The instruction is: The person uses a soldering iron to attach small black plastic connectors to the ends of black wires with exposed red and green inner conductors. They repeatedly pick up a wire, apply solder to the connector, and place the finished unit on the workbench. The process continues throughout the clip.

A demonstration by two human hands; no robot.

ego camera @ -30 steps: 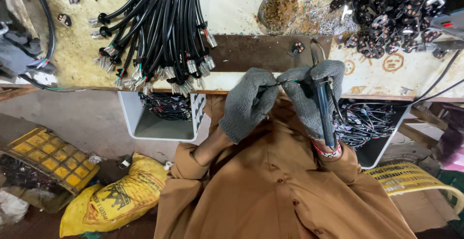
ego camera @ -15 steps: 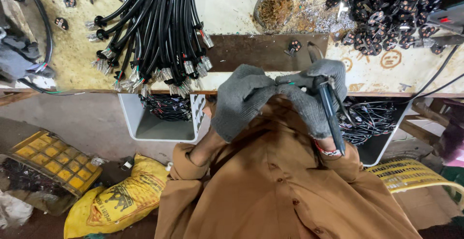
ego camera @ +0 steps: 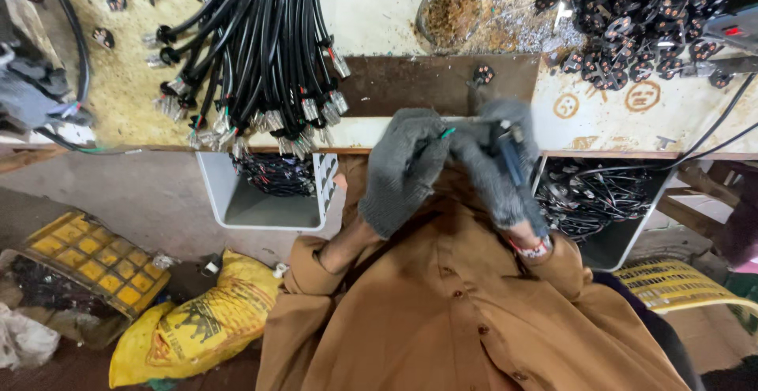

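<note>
Both my hands wear grey knit gloves and meet just in front of the workbench edge (ego camera: 371, 134). My left hand (ego camera: 403, 171) pinches the end of a thin cable with a green wire tip (ego camera: 447, 133). My right hand (ego camera: 493, 166) grips a dark-handled tool (ego camera: 512, 158) whose head meets that cable end. The picture is blurred here, so the tool's tip is unclear. A bundle of black cables (ego camera: 253, 51) with metal-crimped ends lies on the bench to the left of my hands.
A heap of black round plug parts (ego camera: 632, 20) lies at the bench's right, a small pile of brown scraps (ego camera: 450, 12) behind. White bins (ego camera: 272, 193) (ego camera: 608, 209) holding cables hang under the bench. Yellow sack (ego camera: 197, 320), yellow crate (ego camera: 87, 261) and yellow basket (ego camera: 679, 284) are on the floor.
Both hands have shifted slightly down and toward my body. The tool in my right hand has tilted and the green wire tip now shows between the hands.
</note>
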